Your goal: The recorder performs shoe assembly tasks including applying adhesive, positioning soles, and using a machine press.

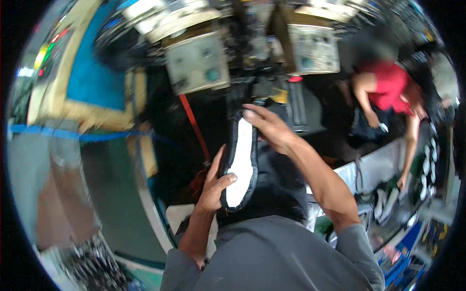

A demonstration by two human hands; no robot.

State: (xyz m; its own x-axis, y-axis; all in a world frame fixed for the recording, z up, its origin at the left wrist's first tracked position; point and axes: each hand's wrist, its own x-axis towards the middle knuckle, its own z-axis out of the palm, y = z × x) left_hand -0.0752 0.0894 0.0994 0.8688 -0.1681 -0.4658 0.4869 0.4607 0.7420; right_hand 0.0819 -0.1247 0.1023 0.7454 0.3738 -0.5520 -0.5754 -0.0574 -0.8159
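Observation:
In front of my body is a black shoe upper (242, 167), its long white underside turned up and ringed by a black edge. It lies lengthwise away from me, the narrower end far and the broader end near. My left hand (213, 188) is closed around its near left side, thumb pressed on the white face and fingers along the black edge. At the far tip, my right hand (272, 127) grips it with thumb and fingers; part of those fingers is hidden behind the upper.
Two machines with pale boxy panels (198, 63) stand ahead. A red bar (194, 127) slants down left of the upper. At the left is a cream frame with a blue panel (99, 63). A person in a red top (388, 87) reaches toward a bench with shoe parts (386, 203).

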